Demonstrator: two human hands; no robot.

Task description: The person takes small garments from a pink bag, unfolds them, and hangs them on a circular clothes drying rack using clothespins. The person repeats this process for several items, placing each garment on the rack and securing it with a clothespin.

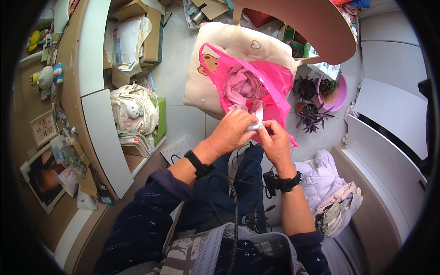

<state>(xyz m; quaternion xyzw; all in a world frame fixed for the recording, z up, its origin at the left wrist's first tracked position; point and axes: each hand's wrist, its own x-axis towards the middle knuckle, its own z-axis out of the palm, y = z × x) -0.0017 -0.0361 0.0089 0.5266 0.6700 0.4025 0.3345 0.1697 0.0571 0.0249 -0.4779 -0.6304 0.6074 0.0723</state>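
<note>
Between my two hands is a strip of white-and-pink cloth (260, 112), pinched at its near end. My left hand (234, 125) grips it from the left, knuckles up. From the right, the thumb and fingertips of my right hand (275, 139) pinch the same spot. Just beyond them a bright pink plastic bag (280, 80) lies open. Bunched pink fabric (244, 85) fills its mouth; whether the strip joins that fabric cannot be made out. Under the bag is a cream seat cushion (237, 39) with a bear and a heart on it, resting on a chair.
The chair's curved backrest (309, 20) rises at the far side. Potted plants (311, 113) and a pink pot (340, 92) stand to the right. A lilac padded jacket (319, 182) lies nearer. Left are shelves with a white backpack (132, 110). A black cable (235, 206) crosses my lap.
</note>
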